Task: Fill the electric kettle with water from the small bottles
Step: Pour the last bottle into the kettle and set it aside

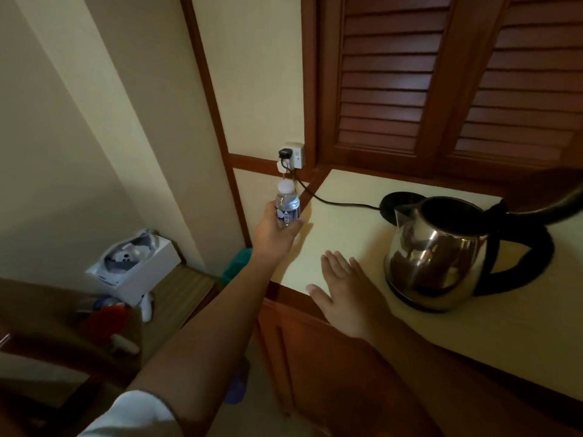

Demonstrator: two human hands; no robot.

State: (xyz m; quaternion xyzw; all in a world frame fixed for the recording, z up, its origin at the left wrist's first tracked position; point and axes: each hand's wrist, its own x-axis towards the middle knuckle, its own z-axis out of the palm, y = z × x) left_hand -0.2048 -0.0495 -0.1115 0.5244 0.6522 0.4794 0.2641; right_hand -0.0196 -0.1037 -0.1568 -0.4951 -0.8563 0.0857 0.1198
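Your white sleeve [135,414] shows at the lower edge, and both bare forearms reach forward from it. Your right hand [344,291] lies palm down over the near left corner of the cream bench [473,348], fingers straight and slightly spread, its grip wide and holding nothing; whether the palm touches the surface cannot be told. Below it is the brown wooden cabinet door [315,357] under the bench.

Further out, your left hand [277,230] holds a small water bottle [287,205] upright by its lower half, the grip wrapped round the blue label. The white cap is on. The bottle is over the bench's left edge, close to the wall and well apart from the kettle.

The stainless electric kettle [435,250] stands on the bench to the right of your right hand, near it but not touching, with its mouth uncovered and dark and its black handle turned to the right. Behind it a black cord [334,201] runs across the bench up to a wall socket [291,156].

At left, lower down, an open white box [138,269] sits with its contents too blurred to tell. Dark louvred doors [441,74] close the background above the bench.
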